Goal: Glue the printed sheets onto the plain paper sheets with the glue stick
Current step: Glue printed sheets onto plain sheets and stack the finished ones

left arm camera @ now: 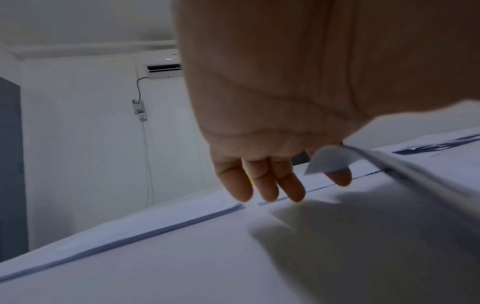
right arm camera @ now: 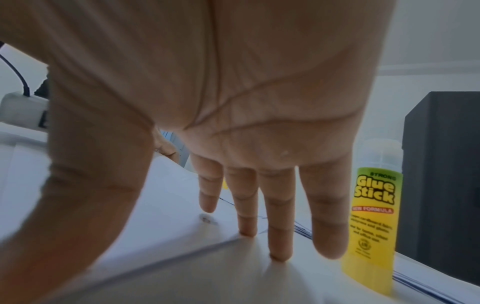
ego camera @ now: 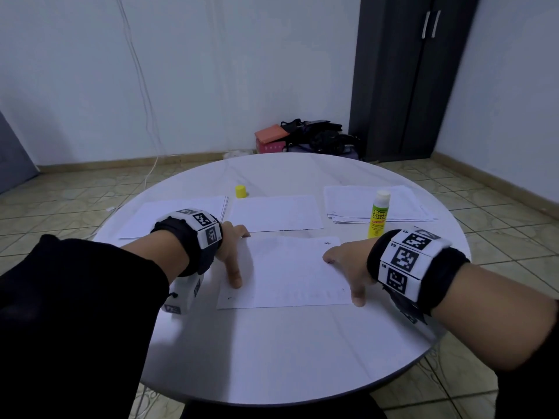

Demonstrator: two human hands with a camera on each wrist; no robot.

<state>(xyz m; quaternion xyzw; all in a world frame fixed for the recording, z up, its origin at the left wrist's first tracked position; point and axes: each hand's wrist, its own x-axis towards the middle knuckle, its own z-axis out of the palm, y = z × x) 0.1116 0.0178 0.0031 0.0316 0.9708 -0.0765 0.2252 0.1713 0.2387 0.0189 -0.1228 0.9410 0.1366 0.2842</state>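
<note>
The left hand [ego camera: 230, 252] pinches the left edge of a thin printed sheet [ego camera: 287, 273], other fingers straight; a flat plain sheet [ego camera: 275, 213] lies just beyond the hands; the right hand [ego camera: 348, 267] presses it with spread fingers; a cylindrical yellow glue stick [ego camera: 379, 213] stands uncapped just beyond it.

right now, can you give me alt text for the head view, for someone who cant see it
Two hands, left and right, hold a sheet of paper by its side edges on a round white table. Behind it lie more paper stacks, an uncapped glue stick standing at the right, and its yellow cap.
</note>
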